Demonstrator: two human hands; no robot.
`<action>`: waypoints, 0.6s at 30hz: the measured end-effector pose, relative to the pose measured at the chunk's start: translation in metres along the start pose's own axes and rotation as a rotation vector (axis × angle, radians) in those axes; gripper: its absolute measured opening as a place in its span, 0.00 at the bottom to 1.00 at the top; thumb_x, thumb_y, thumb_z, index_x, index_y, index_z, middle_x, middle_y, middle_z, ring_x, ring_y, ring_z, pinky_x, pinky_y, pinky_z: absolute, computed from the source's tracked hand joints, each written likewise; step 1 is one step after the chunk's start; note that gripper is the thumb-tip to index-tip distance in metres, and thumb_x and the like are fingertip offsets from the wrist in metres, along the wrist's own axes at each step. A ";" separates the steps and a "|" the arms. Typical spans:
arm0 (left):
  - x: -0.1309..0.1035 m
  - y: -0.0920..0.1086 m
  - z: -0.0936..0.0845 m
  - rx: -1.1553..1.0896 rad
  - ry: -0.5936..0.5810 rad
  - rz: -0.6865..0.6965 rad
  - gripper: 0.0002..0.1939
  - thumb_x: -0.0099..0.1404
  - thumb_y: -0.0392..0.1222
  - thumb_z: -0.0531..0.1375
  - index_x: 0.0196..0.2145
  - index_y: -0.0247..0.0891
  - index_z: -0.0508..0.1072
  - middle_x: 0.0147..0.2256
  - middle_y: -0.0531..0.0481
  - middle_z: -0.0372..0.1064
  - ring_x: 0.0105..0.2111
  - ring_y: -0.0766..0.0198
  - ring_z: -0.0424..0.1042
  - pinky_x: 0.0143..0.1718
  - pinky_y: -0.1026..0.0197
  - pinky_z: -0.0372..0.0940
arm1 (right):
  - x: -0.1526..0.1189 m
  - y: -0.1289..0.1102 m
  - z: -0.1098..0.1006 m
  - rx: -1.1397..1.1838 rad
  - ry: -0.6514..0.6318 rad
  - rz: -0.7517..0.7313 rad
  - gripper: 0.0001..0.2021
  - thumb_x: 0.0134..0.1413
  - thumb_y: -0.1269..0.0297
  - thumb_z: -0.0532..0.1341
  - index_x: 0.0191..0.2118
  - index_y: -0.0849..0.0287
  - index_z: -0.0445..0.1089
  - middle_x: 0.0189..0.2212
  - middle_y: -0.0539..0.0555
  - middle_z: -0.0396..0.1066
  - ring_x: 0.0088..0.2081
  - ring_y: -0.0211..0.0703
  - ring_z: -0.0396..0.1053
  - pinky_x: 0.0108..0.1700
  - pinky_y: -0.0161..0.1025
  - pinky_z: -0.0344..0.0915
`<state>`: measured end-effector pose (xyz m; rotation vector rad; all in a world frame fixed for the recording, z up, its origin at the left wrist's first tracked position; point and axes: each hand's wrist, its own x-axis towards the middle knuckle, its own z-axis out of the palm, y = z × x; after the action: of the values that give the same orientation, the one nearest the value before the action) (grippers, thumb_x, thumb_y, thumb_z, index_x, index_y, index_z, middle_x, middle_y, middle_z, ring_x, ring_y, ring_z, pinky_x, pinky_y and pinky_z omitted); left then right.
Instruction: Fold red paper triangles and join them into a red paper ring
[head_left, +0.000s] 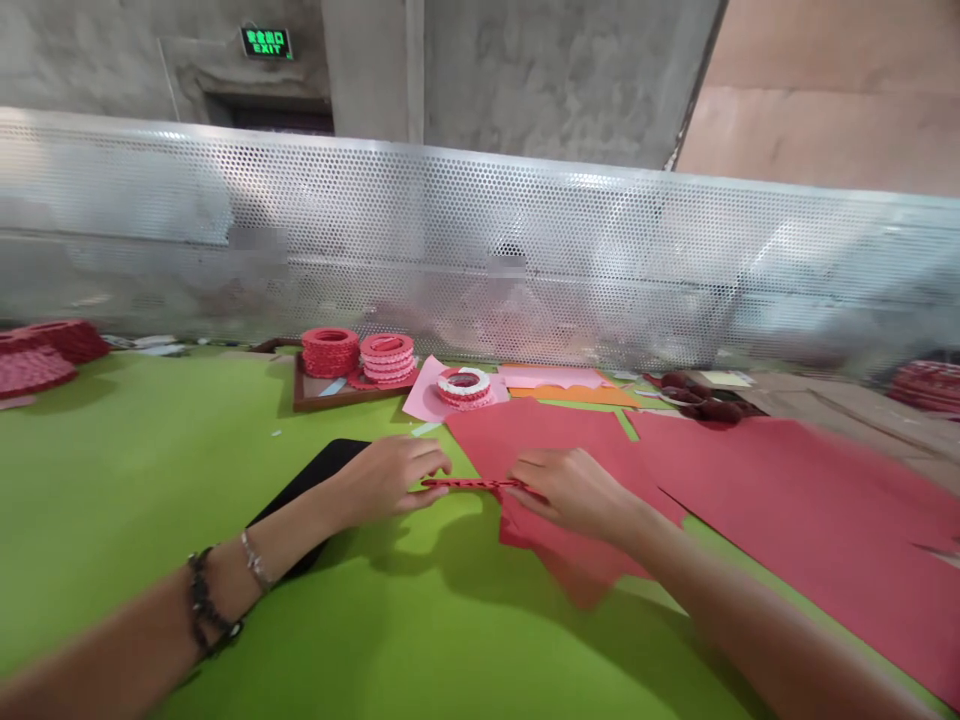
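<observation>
My left hand (pixel 394 478) and my right hand (pixel 566 485) face each other just above the green table (pixel 420 640). Between them they pinch a thin red paper piece (pixel 474 483), held level and seen edge-on, with a notched, layered rim. Its colour and rim resemble the stacked red rings (pixel 330 353) farther back; whether it has a hole is hidden. The fingers of both hands are closed on its opposite ends. Beneath my right hand lie red paper sheets (pixel 547 425). A black flat object (pixel 330 470) lies partly under my left forearm.
A brown tray (pixel 352 397) holds the red rings and a pink stack (pixel 387 360). Right of it, a white-topped ring stack (pixel 463 388) rests on pink paper. Dark-red-handled scissors (pixel 701 400) lie at back right. A perforated metal panel (pixel 465 240) borders the table's far edge.
</observation>
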<state>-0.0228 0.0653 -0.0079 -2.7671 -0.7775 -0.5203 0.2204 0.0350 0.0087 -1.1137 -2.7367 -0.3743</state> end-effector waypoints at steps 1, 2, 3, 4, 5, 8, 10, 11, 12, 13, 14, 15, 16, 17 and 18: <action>0.000 0.000 0.001 -0.017 0.006 -0.005 0.13 0.65 0.43 0.50 0.36 0.34 0.71 0.31 0.45 0.70 0.29 0.59 0.69 0.29 0.60 0.61 | 0.000 -0.001 0.001 0.019 0.009 0.008 0.10 0.60 0.66 0.52 0.29 0.60 0.66 0.26 0.51 0.67 0.25 0.35 0.61 0.24 0.33 0.45; 0.000 0.001 0.001 -0.035 0.008 -0.019 0.13 0.65 0.42 0.50 0.37 0.34 0.71 0.31 0.45 0.70 0.30 0.59 0.69 0.29 0.60 0.61 | -0.001 -0.002 0.001 0.043 0.024 0.019 0.10 0.60 0.66 0.52 0.28 0.60 0.66 0.26 0.51 0.67 0.25 0.34 0.61 0.24 0.33 0.45; 0.000 0.001 0.002 -0.054 0.010 -0.043 0.12 0.65 0.42 0.50 0.37 0.34 0.71 0.31 0.45 0.70 0.30 0.59 0.69 0.29 0.60 0.62 | -0.001 -0.003 0.001 0.074 0.047 0.031 0.10 0.59 0.66 0.52 0.28 0.60 0.65 0.25 0.51 0.67 0.24 0.34 0.60 0.24 0.33 0.45; -0.001 0.002 0.003 -0.075 0.016 -0.076 0.11 0.64 0.41 0.50 0.37 0.34 0.70 0.31 0.45 0.71 0.30 0.59 0.69 0.29 0.59 0.62 | -0.002 -0.004 0.001 0.109 0.078 0.053 0.10 0.59 0.66 0.52 0.28 0.60 0.65 0.25 0.50 0.67 0.24 0.34 0.60 0.24 0.33 0.46; -0.002 0.002 0.005 -0.099 0.024 -0.118 0.11 0.64 0.41 0.51 0.38 0.35 0.70 0.31 0.45 0.71 0.30 0.59 0.70 0.30 0.59 0.63 | -0.002 -0.005 0.001 0.154 0.115 0.085 0.11 0.59 0.65 0.52 0.27 0.60 0.64 0.24 0.50 0.66 0.23 0.33 0.59 0.24 0.33 0.47; -0.005 0.006 0.007 -0.209 0.091 -0.276 0.15 0.63 0.44 0.52 0.46 0.37 0.65 0.32 0.47 0.72 0.31 0.58 0.71 0.31 0.57 0.64 | -0.003 -0.007 -0.001 0.352 0.218 0.233 0.10 0.57 0.64 0.52 0.27 0.59 0.62 0.21 0.48 0.65 0.21 0.32 0.57 0.23 0.32 0.51; -0.007 0.010 0.007 -0.321 0.183 -0.392 0.20 0.62 0.47 0.54 0.50 0.38 0.60 0.34 0.48 0.72 0.32 0.57 0.72 0.34 0.56 0.66 | -0.002 -0.008 -0.001 0.524 0.276 0.331 0.07 0.54 0.64 0.54 0.27 0.59 0.61 0.20 0.48 0.64 0.21 0.32 0.58 0.23 0.31 0.53; -0.007 0.012 0.006 -0.390 0.230 -0.443 0.22 0.61 0.47 0.55 0.51 0.39 0.58 0.34 0.47 0.71 0.34 0.57 0.72 0.35 0.55 0.66 | -0.001 -0.008 0.000 0.624 0.302 0.366 0.05 0.53 0.64 0.54 0.28 0.59 0.61 0.21 0.47 0.64 0.21 0.33 0.59 0.23 0.31 0.55; -0.007 0.015 0.004 -0.471 0.270 -0.483 0.25 0.60 0.47 0.56 0.53 0.39 0.55 0.36 0.47 0.71 0.35 0.57 0.72 0.37 0.55 0.66 | -0.001 -0.007 0.002 0.727 0.321 0.393 0.04 0.52 0.64 0.54 0.30 0.59 0.61 0.21 0.48 0.64 0.22 0.33 0.60 0.23 0.32 0.57; -0.006 0.018 0.002 -0.563 0.297 -0.506 0.27 0.60 0.47 0.56 0.54 0.39 0.52 0.37 0.47 0.70 0.36 0.58 0.72 0.38 0.55 0.66 | 0.000 -0.007 0.005 0.833 0.324 0.413 0.05 0.52 0.63 0.55 0.33 0.59 0.61 0.23 0.48 0.65 0.22 0.34 0.61 0.24 0.32 0.60; -0.005 0.020 0.000 -0.662 0.314 -0.516 0.30 0.60 0.46 0.56 0.56 0.40 0.48 0.38 0.47 0.70 0.35 0.59 0.72 0.38 0.56 0.67 | 0.001 -0.006 0.008 0.936 0.313 0.426 0.06 0.53 0.63 0.54 0.36 0.59 0.61 0.24 0.48 0.65 0.23 0.34 0.62 0.25 0.33 0.61; -0.004 0.021 -0.002 -0.755 0.318 -0.519 0.33 0.60 0.46 0.55 0.58 0.40 0.44 0.37 0.47 0.69 0.34 0.61 0.72 0.37 0.57 0.67 | 0.002 -0.004 0.012 1.026 0.293 0.434 0.08 0.53 0.62 0.54 0.39 0.59 0.60 0.25 0.49 0.66 0.23 0.34 0.63 0.25 0.33 0.63; -0.003 0.021 -0.004 -0.827 0.305 -0.517 0.34 0.60 0.46 0.54 0.59 0.40 0.41 0.36 0.48 0.69 0.32 0.63 0.71 0.36 0.59 0.67 | 0.003 -0.003 0.016 1.092 0.267 0.444 0.09 0.54 0.62 0.54 0.40 0.59 0.60 0.26 0.49 0.66 0.22 0.33 0.64 0.25 0.33 0.63; -0.002 0.021 -0.004 -0.866 0.277 -0.516 0.35 0.60 0.46 0.53 0.59 0.40 0.39 0.36 0.48 0.69 0.31 0.64 0.71 0.35 0.59 0.67 | 0.004 -0.002 0.020 1.129 0.233 0.458 0.10 0.54 0.63 0.54 0.41 0.59 0.59 0.26 0.48 0.66 0.21 0.33 0.64 0.24 0.33 0.63; -0.001 0.019 -0.004 -0.861 0.227 -0.518 0.34 0.60 0.46 0.53 0.59 0.40 0.41 0.37 0.48 0.69 0.31 0.64 0.71 0.35 0.59 0.67 | 0.004 0.000 0.023 1.139 0.189 0.479 0.11 0.54 0.64 0.54 0.43 0.59 0.58 0.26 0.48 0.66 0.20 0.32 0.63 0.23 0.33 0.63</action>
<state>-0.0149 0.0476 -0.0068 -3.0859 -1.4973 -1.5531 0.2164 0.0442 -0.0120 -1.1602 -1.8407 0.9529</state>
